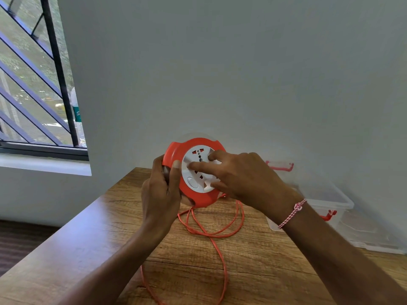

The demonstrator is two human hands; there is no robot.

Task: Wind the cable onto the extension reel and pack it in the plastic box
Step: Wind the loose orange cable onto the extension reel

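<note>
I am holding the reel (199,200) above the table (88,249), my left hand (161,192) gripping its red rim so that the body is not turning. My right hand (240,177) is lying spread on the white hub, fingertips pressing into its notches, I think to turn it. The cable (217,249) is hanging from the reel, loose on the table. The box (326,201) is standing near, at my right.
</note>
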